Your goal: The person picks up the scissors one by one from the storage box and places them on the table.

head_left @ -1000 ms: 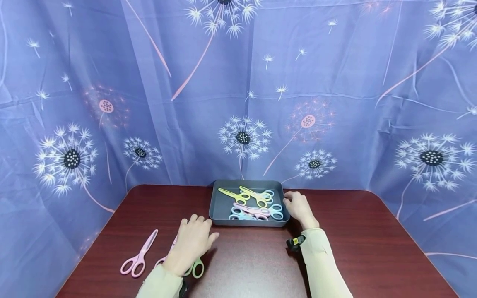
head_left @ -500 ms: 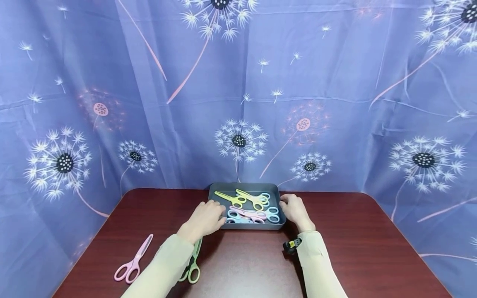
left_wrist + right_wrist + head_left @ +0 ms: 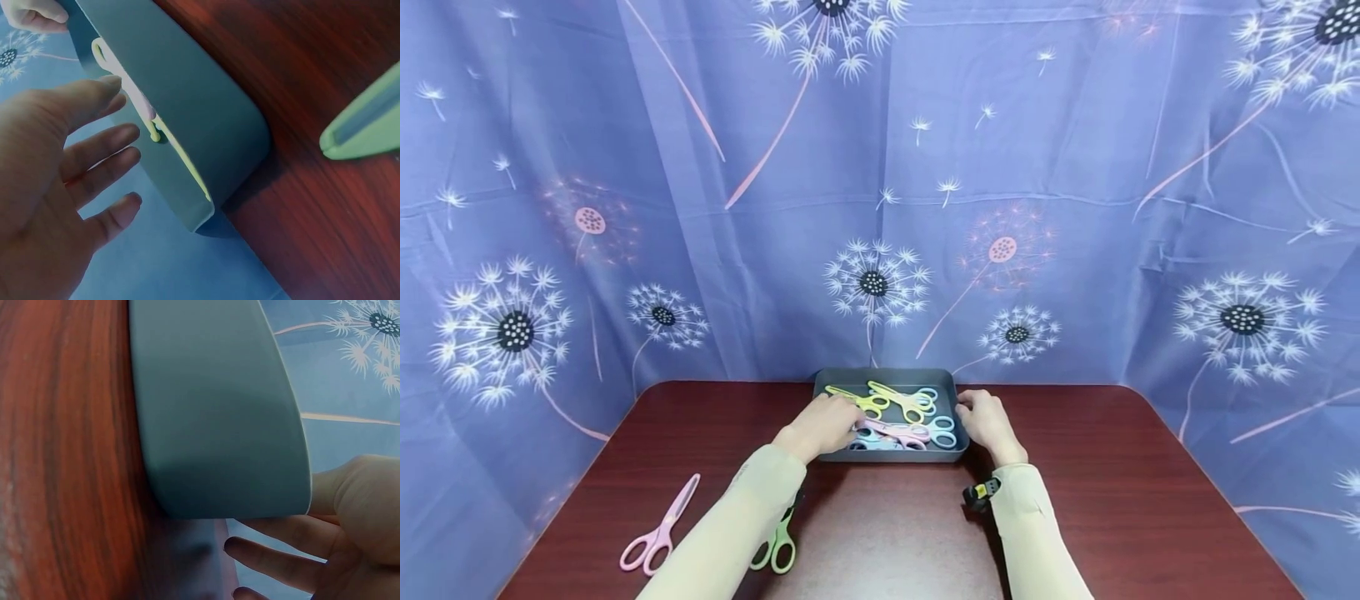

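Observation:
A dark grey tray (image 3: pixel 917 457) holds several scissors. My left hand (image 3: pixel 826 427) is over its left end, near a pair of yellow scissors (image 3: pixel 874 407). In the left wrist view, the left hand's fingers are spread and slightly bent, with nothing between them. At the tray's right end, my right hand (image 3: pixel 985 421) grips the rim, the thumb behind the wall and the fingers outside in the right wrist view. Pink scissors (image 3: pixel 891 431) and blue scissors (image 3: pixel 942 433) lie in the front half of the tray, and another yellow pair (image 3: pixel 895 395) lies farther back.
Pink scissors (image 3: pixel 664 527) lie on the dark red wooden table (image 3: pixel 1097 483) at the left. Green scissors (image 3: pixel 783 550) lie closer to the middle, partly hidden by my left forearm. Behind the table hangs a blue dandelion-print curtain (image 3: pixel 925 167).
My left hand has moved forward and right, from above the scissors on the table to over the tray's left end. The right hand stays at the tray's right rim.

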